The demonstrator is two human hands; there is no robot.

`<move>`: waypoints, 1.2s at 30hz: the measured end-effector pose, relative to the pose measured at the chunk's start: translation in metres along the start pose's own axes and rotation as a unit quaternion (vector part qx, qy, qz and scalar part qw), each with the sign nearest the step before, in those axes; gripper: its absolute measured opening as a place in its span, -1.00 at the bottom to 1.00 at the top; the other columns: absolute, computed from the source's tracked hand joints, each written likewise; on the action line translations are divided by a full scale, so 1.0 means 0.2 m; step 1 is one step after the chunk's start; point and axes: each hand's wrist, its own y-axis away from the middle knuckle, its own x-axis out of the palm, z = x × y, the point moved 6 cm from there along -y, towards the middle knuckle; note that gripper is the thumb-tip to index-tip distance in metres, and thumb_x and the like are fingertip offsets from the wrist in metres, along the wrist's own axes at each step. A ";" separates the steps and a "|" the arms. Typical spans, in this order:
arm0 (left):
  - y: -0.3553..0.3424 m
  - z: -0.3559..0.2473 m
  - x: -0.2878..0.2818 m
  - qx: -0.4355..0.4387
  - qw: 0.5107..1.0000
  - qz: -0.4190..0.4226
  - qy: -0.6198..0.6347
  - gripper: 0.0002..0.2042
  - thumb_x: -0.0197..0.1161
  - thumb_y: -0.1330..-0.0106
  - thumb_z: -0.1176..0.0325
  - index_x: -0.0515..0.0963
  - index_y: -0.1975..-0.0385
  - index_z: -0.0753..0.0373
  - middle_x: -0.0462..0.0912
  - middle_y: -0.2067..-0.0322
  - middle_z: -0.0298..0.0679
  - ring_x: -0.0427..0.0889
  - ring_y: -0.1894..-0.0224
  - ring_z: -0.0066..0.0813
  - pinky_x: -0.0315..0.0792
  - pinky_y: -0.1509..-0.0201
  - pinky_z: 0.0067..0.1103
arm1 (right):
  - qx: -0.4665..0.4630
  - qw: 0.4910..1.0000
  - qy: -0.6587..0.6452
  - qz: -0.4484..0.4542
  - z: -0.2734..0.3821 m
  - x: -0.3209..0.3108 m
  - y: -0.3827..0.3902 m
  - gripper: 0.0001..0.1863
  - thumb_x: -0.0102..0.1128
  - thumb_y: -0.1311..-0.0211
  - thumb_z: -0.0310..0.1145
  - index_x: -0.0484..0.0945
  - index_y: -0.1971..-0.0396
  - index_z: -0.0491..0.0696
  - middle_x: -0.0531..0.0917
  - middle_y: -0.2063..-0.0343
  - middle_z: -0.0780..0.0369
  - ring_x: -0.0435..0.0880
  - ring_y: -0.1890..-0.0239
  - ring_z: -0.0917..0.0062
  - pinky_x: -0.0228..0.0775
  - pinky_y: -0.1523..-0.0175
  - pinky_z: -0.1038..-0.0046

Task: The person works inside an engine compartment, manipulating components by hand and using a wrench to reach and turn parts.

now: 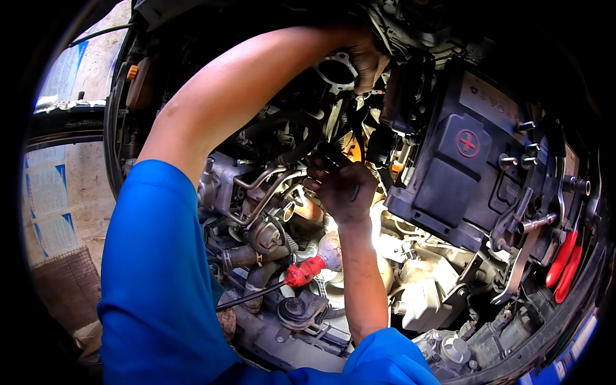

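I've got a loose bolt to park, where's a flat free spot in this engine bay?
The flat lid of the black battery cover is bare. Around both hands it is crowded with hoses and pipes; the red-handled pliers fill the right edge.

Engine bay, head view: items hidden, cropped or unreadable

Left hand (367,61): fingers buried among dark parts beside a round metal flange (336,69); what they hold cannot be told. Right hand (343,186): palm turned away, grip on the dark hoses (292,154) unclear; any tool in it is too dark to make out. Red-handled pliers (564,260): jaws hidden behind a metal bracket (516,256). Red connector (305,271): its black cable passes under the blue sleeve (160,276). Battery cover (462,167): right edge lost in shadow. Wall posters (48,192): cropped by the rim, blurred.
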 end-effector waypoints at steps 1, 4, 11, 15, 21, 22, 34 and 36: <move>0.02 -0.01 -0.01 0.010 1.000 -0.012 -0.002 -0.61 0.47 0.18 0.19 0.72 0.31 0.23 0.72 0.24 -0.19 0.60 0.11 -0.38 0.40 0.02 -0.48 | -0.004 1.000 -0.008 0.001 0.00 0.00 0.00 -0.43 -0.06 0.11 -0.27 0.46 0.01 -0.17 0.50 0.31 0.14 0.36 0.34 0.44 0.22 0.22 0.38; 0.06 -0.03 -0.02 0.011 0.999 -0.037 -0.019 -0.62 0.46 0.15 0.18 0.72 0.31 0.23 0.72 0.25 -0.17 0.61 0.13 -0.38 0.40 0.05 -0.49 | -0.012 0.999 -0.023 -0.021 -0.01 0.01 0.00 -0.48 -0.06 0.11 -0.26 0.47 0.08 -0.18 0.44 0.36 0.18 0.30 0.39 0.49 0.16 0.29 0.43; 0.11 -0.05 0.01 -0.034 0.999 0.001 0.016 -0.64 0.40 0.15 0.16 0.68 0.43 0.34 0.69 0.41 -0.15 0.60 0.34 -0.37 0.42 0.21 -0.44 | 0.010 0.999 -0.014 -0.033 0.01 0.00 0.03 -0.50 -0.04 0.12 -0.27 0.45 0.11 -0.18 0.43 0.37 0.18 0.29 0.38 0.49 0.15 0.30 0.44; 0.13 -0.05 0.06 -0.034 0.998 -0.029 0.034 -0.68 0.34 0.11 0.19 0.66 0.46 0.34 0.64 0.51 -0.15 0.55 0.42 -0.38 0.39 0.28 -0.42 | 0.004 0.998 -0.033 -0.044 -0.01 0.02 0.03 -0.49 -0.04 0.11 -0.27 0.45 0.09 -0.19 0.45 0.38 0.18 0.29 0.39 0.48 0.15 0.30 0.43; 0.08 0.02 0.07 -0.023 0.998 0.038 0.047 -0.69 0.35 -0.02 0.27 0.64 0.24 0.28 0.71 0.36 -0.19 0.61 0.33 -0.46 0.43 0.20 -0.48 | 0.003 0.998 -0.008 -0.058 0.01 0.01 0.04 -0.46 -0.05 0.07 -0.27 0.45 0.03 -0.20 0.53 0.32 0.12 0.40 0.32 0.41 0.26 0.22 0.35; 0.07 0.03 0.08 0.006 0.997 0.045 0.067 -0.70 0.35 -0.03 0.29 0.65 0.25 0.29 0.71 0.39 -0.20 0.61 0.35 -0.48 0.42 0.21 -0.50 | 0.005 0.996 0.009 -0.086 0.01 0.01 0.04 -0.46 -0.05 0.05 -0.27 0.45 0.02 -0.21 0.54 0.31 0.10 0.44 0.30 0.39 0.29 0.19 0.31; 0.06 0.03 0.05 0.033 0.998 -0.023 0.046 -0.72 0.37 0.04 0.36 0.66 0.30 0.31 0.71 0.40 -0.18 0.63 0.33 -0.44 0.42 0.21 -0.50 | -0.010 0.984 0.175 -0.027 0.08 -0.16 0.06 -0.56 -0.18 -0.31 -0.45 0.31 -0.13 -0.35 0.56 0.04 -0.05 0.64 0.08 0.23 0.48 -0.11 0.19; 0.01 0.03 0.04 0.050 0.998 -0.022 0.035 -0.68 0.41 0.06 0.30 0.66 0.28 0.29 0.71 0.39 -0.17 0.64 0.30 -0.40 0.42 0.19 -0.49 | -0.061 0.885 0.462 0.029 0.15 -0.39 0.10 -0.56 -0.11 -0.33 -0.43 0.31 -0.14 -0.33 0.50 -0.06 -0.06 0.56 -0.06 0.17 0.40 -0.18 0.16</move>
